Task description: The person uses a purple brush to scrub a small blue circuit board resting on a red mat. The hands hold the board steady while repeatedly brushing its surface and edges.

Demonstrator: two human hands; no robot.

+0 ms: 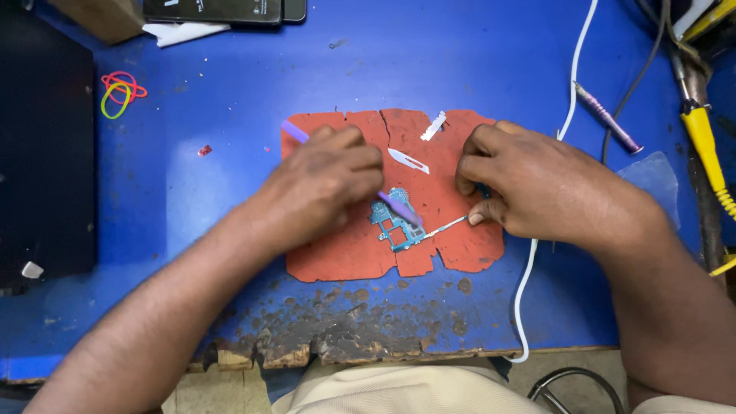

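A small teal circuit board (392, 222) lies on a cracked red mat (345, 253) at the middle of the blue table (230, 92). My left hand (326, 184) grips a purple brush (294, 132), its head resting on the board. My right hand (529, 184) holds a thin metal tool (445, 227) whose tip touches the board's right edge. A scalpel blade (408, 160) and a small white toothed piece (433, 126) lie on the mat between and above the hands.
Coloured rubber bands (119, 92) lie at the left near a black panel (46, 153). A white cable (571, 115) runs down the right side. A purple-handled screwdriver (609, 119) and a yellow-handled tool (709, 153) lie far right. Dark phones (222, 9) sit at the top. The front table edge (345, 345) is worn.
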